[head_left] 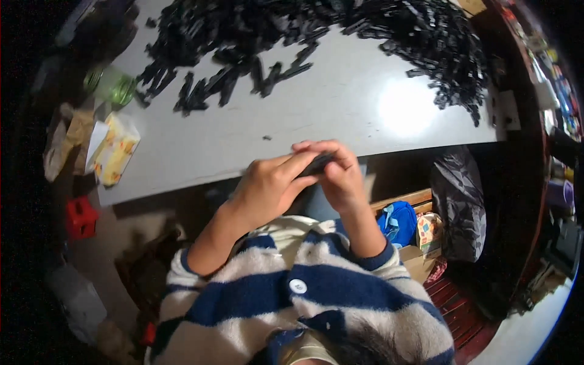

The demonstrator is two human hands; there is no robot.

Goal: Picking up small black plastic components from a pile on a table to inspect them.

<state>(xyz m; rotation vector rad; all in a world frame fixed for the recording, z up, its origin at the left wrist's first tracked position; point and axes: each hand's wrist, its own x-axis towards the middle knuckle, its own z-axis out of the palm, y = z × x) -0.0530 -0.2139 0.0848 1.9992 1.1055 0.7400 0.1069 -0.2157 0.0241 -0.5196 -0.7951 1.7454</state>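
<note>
Just over the table's near edge, my left hand and my right hand meet around a small black plastic piece. Fingers of both hands are closed on it, and they cover much of its shape. Across the far side of the white table spreads a large heap of slim black plastic pieces. A second part of that heap reaches down the right side. One tiny dark bit lies alone on the tabletop beyond my left hand.
At the table's left stand a green-tinted glass jar and a yellow patterned tissue pack. A red plastic stool is below them. To the right, under the table edge, are a blue bag and a dark patterned bag.
</note>
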